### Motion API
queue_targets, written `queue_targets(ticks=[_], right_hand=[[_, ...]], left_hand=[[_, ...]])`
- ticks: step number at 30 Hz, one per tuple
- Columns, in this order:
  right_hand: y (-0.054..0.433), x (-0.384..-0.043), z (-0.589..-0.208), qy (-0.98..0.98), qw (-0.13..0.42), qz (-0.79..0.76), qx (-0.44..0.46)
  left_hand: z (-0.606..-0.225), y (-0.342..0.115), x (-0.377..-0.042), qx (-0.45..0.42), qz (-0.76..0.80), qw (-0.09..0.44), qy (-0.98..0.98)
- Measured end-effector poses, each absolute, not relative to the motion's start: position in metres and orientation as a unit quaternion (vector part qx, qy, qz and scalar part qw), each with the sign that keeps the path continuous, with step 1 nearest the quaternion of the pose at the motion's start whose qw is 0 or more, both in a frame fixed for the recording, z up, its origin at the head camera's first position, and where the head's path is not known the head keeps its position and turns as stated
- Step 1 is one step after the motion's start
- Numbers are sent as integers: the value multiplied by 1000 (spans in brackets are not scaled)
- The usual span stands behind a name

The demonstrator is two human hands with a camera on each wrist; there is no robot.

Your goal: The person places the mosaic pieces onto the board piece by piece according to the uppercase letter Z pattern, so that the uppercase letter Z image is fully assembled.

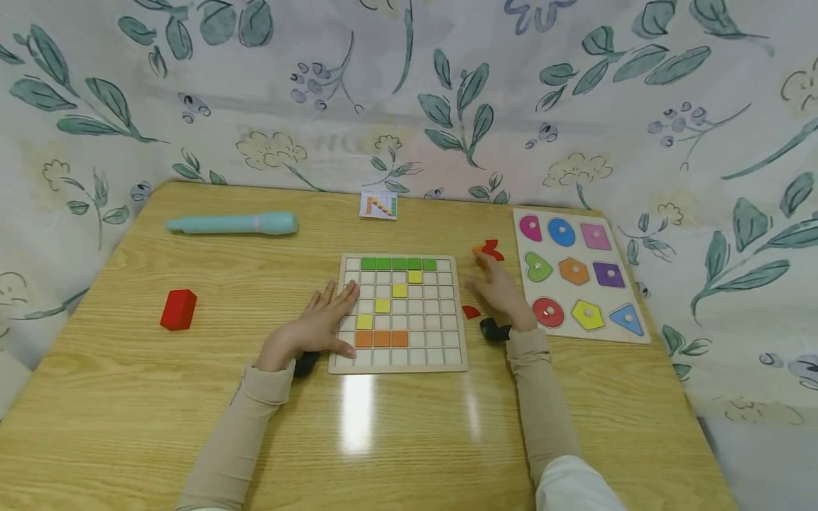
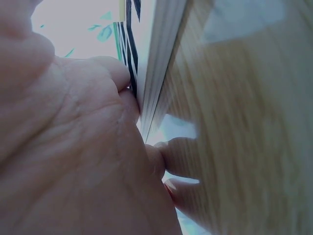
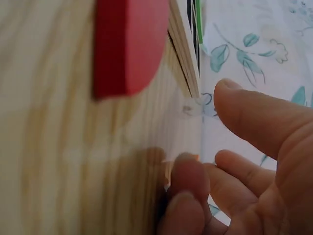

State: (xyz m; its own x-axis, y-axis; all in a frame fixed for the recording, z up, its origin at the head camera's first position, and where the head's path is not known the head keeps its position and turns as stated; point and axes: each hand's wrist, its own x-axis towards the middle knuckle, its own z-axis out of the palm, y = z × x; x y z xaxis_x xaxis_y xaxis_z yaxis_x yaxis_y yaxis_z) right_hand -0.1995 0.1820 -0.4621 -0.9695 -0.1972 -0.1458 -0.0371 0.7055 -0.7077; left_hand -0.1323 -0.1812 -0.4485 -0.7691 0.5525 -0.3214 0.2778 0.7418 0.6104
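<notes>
A wooden grid board point(image 1: 441, 360) lies mid-table, carrying a row of green tiles point(image 1: 399, 264), a diagonal of yellow tiles point(image 1: 399, 290) and a row of orange tiles point(image 1: 381, 339). My left hand point(image 1: 317, 323) rests with spread fingers over the board's left edge. To the right of the board, my right hand point(image 1: 501, 292) reaches forward, its index fingertip at a small orange piece point(image 1: 477, 249) beside red pieces point(image 1: 492, 250). In the right wrist view the thumb stands apart from the fingers. A red rounded piece point(image 3: 142, 49) lies near that wrist.
A pattern card point(image 1: 378, 206) lies behind the board. At the right is a shape puzzle board point(image 1: 530, 216) with coloured knobbed shapes. A turquoise pen-shaped object point(image 1: 233, 223) and a red block point(image 1: 179, 309) lie to the left. A floral cloth point(image 1: 383, 92) hangs behind the table.
</notes>
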Motion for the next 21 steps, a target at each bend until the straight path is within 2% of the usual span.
queue_targets(ticks=[9,16,21], right_hand=[[184,-197,-458,936,110,-330,-53],[193,-191,-452,903,132,-401,-82],[199,-193,-457,898,90,-426,-61]], left_hand=[[-450,-179,-132,233,279,250,898],[-448,-180,-134,230,277,253,898],[-448,-180,-134,230,276,254,898]])
